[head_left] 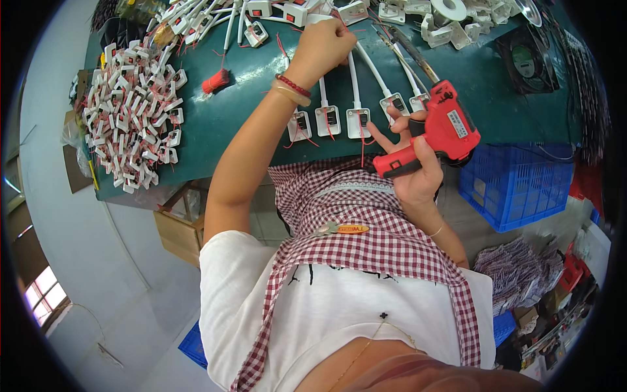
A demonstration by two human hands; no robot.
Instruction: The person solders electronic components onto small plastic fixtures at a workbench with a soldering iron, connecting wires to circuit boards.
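In my right hand (418,173) is a red soldering gun (445,117), its handle lying across the palm with two fingers stretched out to the left. The gun's long metal barrel points away toward the far side of the bench. My left hand (326,44) reaches far over the bench, fingers curled closed beside white plastic parts; what they pinch is hidden. Between my hands lies a row of white stems with small square housings, such as this housing (358,123). Black components and thin red wires show inside them.
Many small white wired pieces (134,111) are heaped on the left of the green bench (248,111). A red wire bundle (216,81) lies nearby. White brackets (447,29) fill the back right, beside a black fan (526,59). Below the bench's right edge stands a blue crate (516,186).
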